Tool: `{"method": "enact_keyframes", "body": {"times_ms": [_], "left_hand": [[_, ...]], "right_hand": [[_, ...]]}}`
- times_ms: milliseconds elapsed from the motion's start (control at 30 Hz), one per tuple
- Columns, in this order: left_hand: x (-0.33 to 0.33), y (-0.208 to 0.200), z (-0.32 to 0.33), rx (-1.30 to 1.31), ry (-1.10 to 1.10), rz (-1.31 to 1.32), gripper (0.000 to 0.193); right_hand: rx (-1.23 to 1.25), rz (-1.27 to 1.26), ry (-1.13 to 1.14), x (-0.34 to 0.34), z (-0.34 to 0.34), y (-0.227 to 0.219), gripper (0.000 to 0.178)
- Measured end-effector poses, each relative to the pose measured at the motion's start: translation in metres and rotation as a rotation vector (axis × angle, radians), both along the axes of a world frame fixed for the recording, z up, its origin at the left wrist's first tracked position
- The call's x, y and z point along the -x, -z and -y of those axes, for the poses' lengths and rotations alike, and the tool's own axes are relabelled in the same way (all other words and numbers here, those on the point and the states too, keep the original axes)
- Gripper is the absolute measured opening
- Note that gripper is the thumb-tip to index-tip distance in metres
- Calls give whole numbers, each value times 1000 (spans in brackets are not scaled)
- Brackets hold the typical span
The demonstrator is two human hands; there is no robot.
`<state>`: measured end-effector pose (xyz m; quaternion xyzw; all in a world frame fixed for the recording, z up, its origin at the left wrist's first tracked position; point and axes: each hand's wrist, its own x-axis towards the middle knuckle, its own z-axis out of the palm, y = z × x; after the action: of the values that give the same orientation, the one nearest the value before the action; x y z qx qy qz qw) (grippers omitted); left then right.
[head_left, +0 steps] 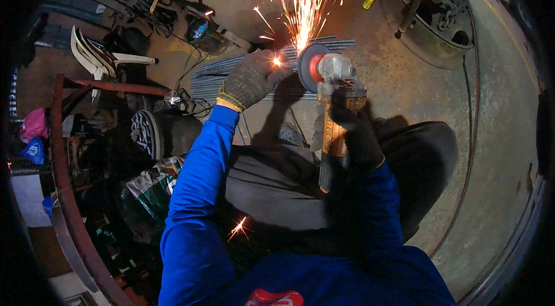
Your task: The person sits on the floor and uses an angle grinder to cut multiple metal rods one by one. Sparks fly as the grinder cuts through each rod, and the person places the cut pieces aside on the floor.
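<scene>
The right hand's fingers grip the angle grinder; its disc lies at three o'clock from the left hand's fingers, whose grip I cannot tell.

Blue sleeves, apparently knitted gloves

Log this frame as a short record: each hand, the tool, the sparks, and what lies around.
Left hand: gloved left hand, fingertips close to the disc; whether it holds anything is unclear
Right hand: gloved right hand gripping the grinder
Sparks: sparks spraying from the disc toward the picture's top
Floor beyond hands: grey rods
Left side: red frame
</scene>
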<state>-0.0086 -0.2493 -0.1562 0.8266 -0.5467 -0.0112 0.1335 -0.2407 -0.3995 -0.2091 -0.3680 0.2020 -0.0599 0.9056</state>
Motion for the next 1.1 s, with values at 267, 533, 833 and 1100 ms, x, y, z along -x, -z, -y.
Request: {"method": "enact_keyframes", "body": {"times_ms": [267,533,833,1100], "left_hand": [[-3,1,5,51,-12,-93,34],[-1,-5,-1,32,-16,-2,38],[-6,3,-11,59,-26,30,41],[5,-7,2,61,-37,-130,39]], "right_hand": [[22,-18,22,-1,3,-14,39],[-66,-64,121,-3,-3,-5,32],[38,59,53,-4,-3,-5,33],[90,71,80,-2,-6,-22,37]]}}
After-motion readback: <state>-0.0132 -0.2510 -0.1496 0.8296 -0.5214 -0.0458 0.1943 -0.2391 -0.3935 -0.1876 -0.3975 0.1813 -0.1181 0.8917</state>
